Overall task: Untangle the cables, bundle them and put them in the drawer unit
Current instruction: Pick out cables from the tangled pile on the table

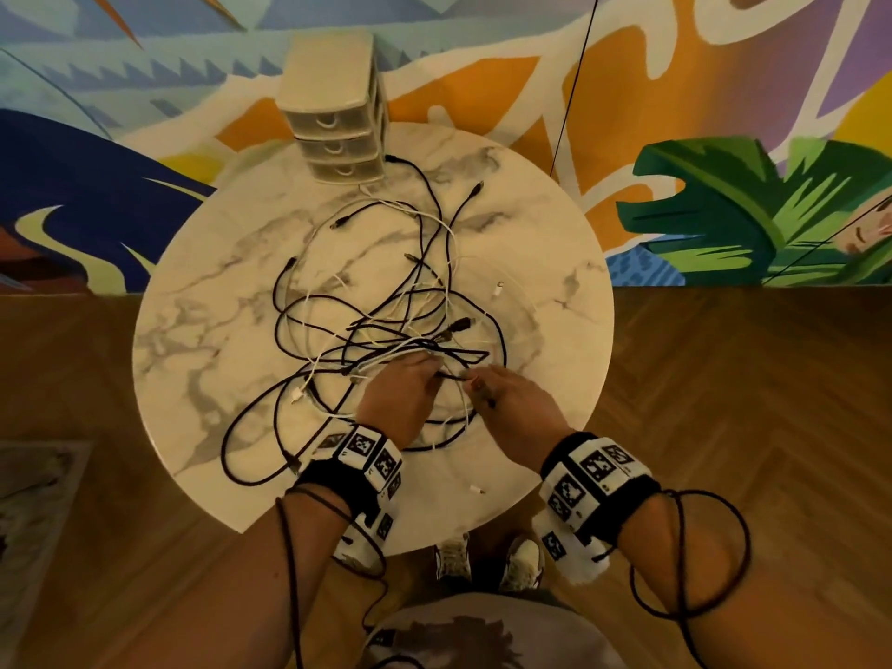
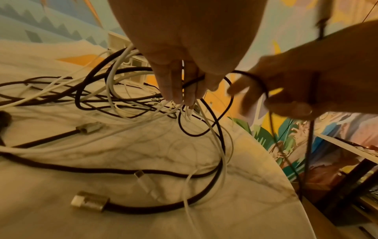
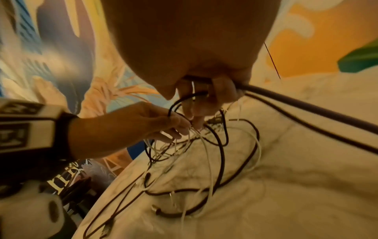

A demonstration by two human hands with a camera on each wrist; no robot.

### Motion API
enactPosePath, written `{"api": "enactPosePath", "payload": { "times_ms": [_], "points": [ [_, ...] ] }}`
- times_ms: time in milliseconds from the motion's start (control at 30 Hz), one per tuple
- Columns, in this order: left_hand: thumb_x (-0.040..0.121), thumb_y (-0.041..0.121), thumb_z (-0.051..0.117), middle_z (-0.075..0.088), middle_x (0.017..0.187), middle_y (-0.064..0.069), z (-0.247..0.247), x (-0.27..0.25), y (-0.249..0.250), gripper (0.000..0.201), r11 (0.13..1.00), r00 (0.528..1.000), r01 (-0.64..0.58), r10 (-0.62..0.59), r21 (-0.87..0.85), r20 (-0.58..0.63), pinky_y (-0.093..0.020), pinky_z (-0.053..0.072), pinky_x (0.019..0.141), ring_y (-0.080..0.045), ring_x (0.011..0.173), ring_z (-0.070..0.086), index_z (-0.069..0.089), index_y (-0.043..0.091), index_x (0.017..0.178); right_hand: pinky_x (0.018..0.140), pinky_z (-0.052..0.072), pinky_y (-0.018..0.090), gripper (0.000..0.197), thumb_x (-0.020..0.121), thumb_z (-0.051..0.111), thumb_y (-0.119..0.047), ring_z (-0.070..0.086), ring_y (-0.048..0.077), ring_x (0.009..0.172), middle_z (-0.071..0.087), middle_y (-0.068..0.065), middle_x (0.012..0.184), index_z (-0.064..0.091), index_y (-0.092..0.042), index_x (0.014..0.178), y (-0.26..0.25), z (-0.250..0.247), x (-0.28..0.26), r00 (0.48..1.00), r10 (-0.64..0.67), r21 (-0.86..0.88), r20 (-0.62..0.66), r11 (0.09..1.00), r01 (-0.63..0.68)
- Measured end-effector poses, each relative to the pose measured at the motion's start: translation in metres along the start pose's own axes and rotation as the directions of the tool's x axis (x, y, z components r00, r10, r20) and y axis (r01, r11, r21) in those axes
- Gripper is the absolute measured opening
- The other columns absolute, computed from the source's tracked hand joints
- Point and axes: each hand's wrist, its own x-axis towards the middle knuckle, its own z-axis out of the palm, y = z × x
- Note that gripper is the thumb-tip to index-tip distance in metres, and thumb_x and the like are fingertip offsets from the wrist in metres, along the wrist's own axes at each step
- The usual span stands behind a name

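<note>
Clearly little is done: the black and white cables (image 1: 386, 325) lie in one loose snarl across the marble surface (image 1: 202, 330), none bundled, the drawer unit (image 1: 333, 113) shut at its far edge. Left hand (image 1: 400, 393) and right hand (image 1: 511, 403) each pinch a black strand near the tangle's near side

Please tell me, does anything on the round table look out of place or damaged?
Only the cables: black and white ones lie knotted across the marble table, none bundled. The left hand and right hand pick at them. The drawer unit stands upright, drawers closed. No damage shows.
</note>
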Motion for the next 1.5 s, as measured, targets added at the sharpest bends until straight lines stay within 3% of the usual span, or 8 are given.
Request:
{"api": "enactPosePath", "payload": {
  "times_ms": [233, 500, 733, 867, 1033, 1167, 1367, 1500],
  "points": [
    [0.09, 0.018, 0.053, 0.067, 0.1, 0.002, -0.019, -0.003, 0.034, 0.02, 0.985, 0.98, -0.16, 0.15, -0.065, -0.129, -0.031, 0.049, 0.077, -0.016, 0.089, 0.061, 0.068, 0.017, 0.103, 0.067, 0.039, 0.031, 0.027, 0.099, 0.039, -0.029, 0.058, 0.026, 0.088, 0.062, 0.007, 0.096, 0.061, -0.013, 0.094, 0.008, 0.012, -0.001, 0.992, 0.094, -0.036, 0.089, 0.995, -0.091],
    [0.091, 0.033, 0.052, 0.062, 0.106, -0.015, 0.008, 0.082, 0.013, 0.027, 0.944, 0.898, 0.276, -0.32, 0.178, 0.302, -0.034, 0.042, 0.076, -0.033, 0.099, 0.057, 0.059, 0.007, 0.096, 0.069, 0.037, 0.03, 0.026, 0.1, 0.04, -0.029, 0.058, 0.027, 0.095, 0.06, 0.005, 0.105, 0.062, -0.016, 0.103, 0.012, 0.018, -0.01, 0.989, 0.073, -0.118, 0.128, 0.991, -0.058],
    [0.091, 0.025, 0.054, 0.065, 0.091, -0.012, 0.003, 0.072, 0.006, 0.017, 0.882, 0.908, 0.383, -0.414, -0.273, -0.067, -0.034, 0.042, 0.071, -0.031, 0.087, 0.059, 0.059, 0.01, 0.086, 0.075, 0.047, 0.034, 0.019, 0.098, 0.042, -0.024, 0.059, 0.027, 0.09, 0.061, 0.007, 0.099, 0.057, -0.018, 0.087, 0.026, 0.013, -0.012, 0.98, 0.153, 0.024, 0.128, 0.987, -0.157],
    [0.091, 0.036, 0.05, 0.065, 0.107, -0.018, -0.001, 0.054, -0.027, 0.033, 0.837, 0.831, 0.544, -0.547, 0.062, 0.099, -0.037, 0.047, 0.079, -0.036, 0.099, 0.059, 0.063, 0.006, 0.097, 0.074, 0.046, 0.035, 0.019, 0.097, 0.043, -0.022, 0.054, 0.025, 0.08, 0.06, 0.01, 0.092, 0.051, -0.016, 0.081, 0.033, 0.007, -0.008, 0.98, 0.182, 0.099, 0.079, 0.977, -0.19],
    [0.091, 0.053, 0.045, 0.066, 0.104, -0.006, -0.011, 0.035, -0.018, 0.036, 0.936, 0.936, 0.315, -0.334, 0.161, 0.111, -0.038, 0.045, 0.085, -0.028, 0.097, 0.06, 0.059, 0.02, 0.091, 0.077, 0.051, 0.038, 0.025, 0.097, 0.045, -0.029, 0.06, 0.024, 0.082, 0.064, 0.007, 0.094, 0.062, -0.013, 0.089, 0.053, 0.01, 0.001, 0.973, 0.222, 0.159, 0.063, 0.96, -0.229],
    [0.086, 0.058, 0.05, 0.057, 0.129, 0.001, -0.002, 0.004, -0.012, 0.056, 0.976, 0.945, 0.027, -0.096, 0.217, 0.312, -0.043, 0.037, 0.1, -0.023, 0.117, 0.052, 0.042, 0.029, 0.134, 0.069, 0.047, 0.038, 0.032, 0.098, 0.045, -0.034, 0.053, 0.021, 0.067, 0.057, 0.004, 0.074, 0.053, -0.015, 0.073, 0.057, 0.008, 0.003, 0.974, 0.203, 0.157, 0.095, 0.964, -0.217],
    [0.094, 0.03, 0.043, 0.062, 0.12, -0.003, -0.014, 0.021, -0.047, 0.035, 0.919, 0.982, 0.138, -0.176, 0.368, 0.069, -0.043, 0.035, 0.094, -0.03, 0.113, 0.051, 0.054, 0.029, 0.127, 0.056, 0.038, 0.03, 0.037, 0.097, 0.043, -0.041, 0.044, 0.014, 0.052, 0.047, -0.003, 0.059, 0.047, -0.022, 0.065, 0.058, 0.0, -0.006, 0.958, 0.186, 0.124, 0.218, 0.968, -0.217],
    [0.093, 0.051, 0.044, 0.05, 0.135, -0.002, -0.008, 0.02, -0.057, 0.045, 0.867, 0.913, 0.109, -0.281, 0.486, 0.296, -0.044, 0.031, 0.102, -0.03, 0.125, 0.04, 0.046, 0.032, 0.135, 0.057, 0.037, 0.032, 0.037, 0.097, 0.041, -0.039, 0.041, 0.017, 0.054, 0.044, 0.0, 0.058, 0.049, -0.018, 0.067, 0.056, -0.012, -0.014, 0.967, 0.125, 0.186, 0.224, 0.968, -0.168]
  ]
}}
